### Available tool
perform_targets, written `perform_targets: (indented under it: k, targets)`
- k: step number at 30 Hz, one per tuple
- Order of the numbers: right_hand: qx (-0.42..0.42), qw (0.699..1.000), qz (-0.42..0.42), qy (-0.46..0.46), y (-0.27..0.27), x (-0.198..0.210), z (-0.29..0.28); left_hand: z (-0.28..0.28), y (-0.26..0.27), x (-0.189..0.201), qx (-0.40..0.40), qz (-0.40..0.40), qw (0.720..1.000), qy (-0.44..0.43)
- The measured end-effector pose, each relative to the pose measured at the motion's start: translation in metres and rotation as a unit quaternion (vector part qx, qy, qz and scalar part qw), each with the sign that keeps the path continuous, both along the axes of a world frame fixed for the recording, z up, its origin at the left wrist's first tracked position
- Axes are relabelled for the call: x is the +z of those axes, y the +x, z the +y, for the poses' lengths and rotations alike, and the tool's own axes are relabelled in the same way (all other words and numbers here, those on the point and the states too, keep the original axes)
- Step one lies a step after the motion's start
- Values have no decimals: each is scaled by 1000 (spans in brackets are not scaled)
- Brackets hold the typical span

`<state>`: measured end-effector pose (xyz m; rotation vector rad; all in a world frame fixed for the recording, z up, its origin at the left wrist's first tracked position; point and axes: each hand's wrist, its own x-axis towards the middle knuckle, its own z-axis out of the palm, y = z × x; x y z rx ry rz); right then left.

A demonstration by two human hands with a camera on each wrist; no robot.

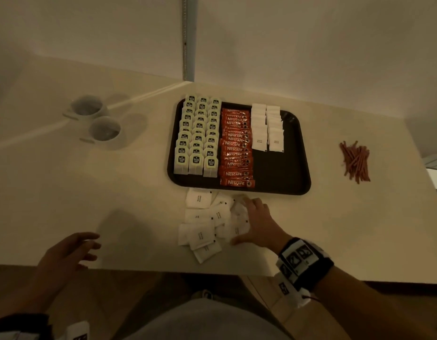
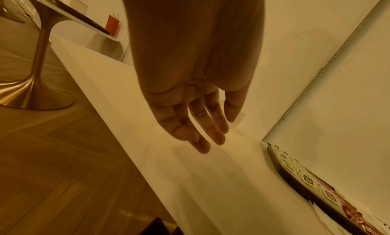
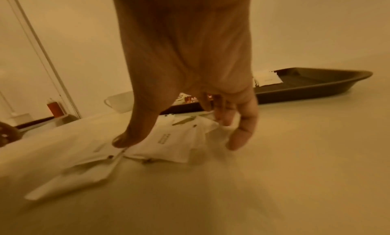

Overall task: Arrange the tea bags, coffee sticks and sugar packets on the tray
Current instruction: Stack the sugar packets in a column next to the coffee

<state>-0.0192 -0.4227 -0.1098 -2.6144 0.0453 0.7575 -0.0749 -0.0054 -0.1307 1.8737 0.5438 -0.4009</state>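
**Q:** How are the fingers set?

**A:** On the right hand [image 1: 258, 224], the fingers [image 3: 242, 130] and the thumb [image 3: 126, 137] are held well apart and curved downward, spanning a heap of loose sugar packets [image 1: 202, 227]. The thumb tip is pressed on one packet, and the middle fingers are touched against a crumpled one. Whether any packet is pinched cannot be told. On the left hand [image 2: 196, 105], the fingers are relaxed, slightly parted and empty, well apart from the heap.

**Q:** Which step is judged to be in hand?

**A:** The sugar step, with packets being gathered from the heap. The tray [image 1: 286, 186] is found just beyond the right fingertips. Three columns of tea bags [image 1: 198, 138] and a column of coffee sticks [image 1: 237, 148] are laid beyond and to the left of those fingertips. Two short columns of placed sugar packets [image 1: 266, 128] are seen straight beyond them, at the tray's far end. Bare tray floor is left between those columns and the fingertips.

**Q:** What is called for next?

**A:** Probably thumb and fingers are to be closed on one or a few packets. These would then be lifted over the near rim and laid flat at the near end of the sugar columns. Neighbouring packets may be dragged along.

**Q:** What lies farther out?

**A:** Two cups [image 1: 97, 119] are set far to the left of the fingers, and a bundle of stirrers [image 1: 356, 160] far to the right.
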Motion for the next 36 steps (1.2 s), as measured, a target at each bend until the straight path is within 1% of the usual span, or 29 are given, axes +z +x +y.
perform_targets:
  k: [2, 5, 8, 13, 17, 22, 25, 27, 29, 32, 34, 36]
  targets:
    - [-42, 999, 3, -21, -4, -3, 9, 3, -3, -3, 5, -1, 1000, -3]
    - [-63, 996, -20, -53, -10, -9, 25, 3, -6, -7, 8, 6, 1000, -14]
    - [-78, 996, -28, -36, -10, -13, 31, 1, -9, -8, 6, 5, 1000, -20]
    - [-98, 994, -44, -37, -4, -16, 32, -1, -12, -8, 3, -3, 1000, -24]
    - [-97, 995, -14, -18, 2, -17, 30, -4, -11, -6, 0, -6, 1000, -29]
    - [-37, 994, 57, -85, 4, -15, 10, -4, -9, -3, 13, -4, 999, -37]
    - [-4, 992, 85, -94, 9, -3, -14, -10, -5, 8, 12, -9, 999, -38]
    - [13, 991, 96, -93, 17, 12, -30, -20, 2, 18, -13, -23, 999, -34]
    - [21, 994, 93, -55, 30, 32, -39, -34, 17, 28, -53, -33, 998, -15]
    - [19, 994, 85, 62, 54, 70, -32, -65, 52, 45, -99, -48, 994, -23]
    - [27, 989, 58, 133, 71, 93, -19, -95, 79, 60, -126, -63, 988, -67]
    - [42, 983, 26, 175, 87, 110, -3, -129, 104, 78, -152, -67, 976, -139]
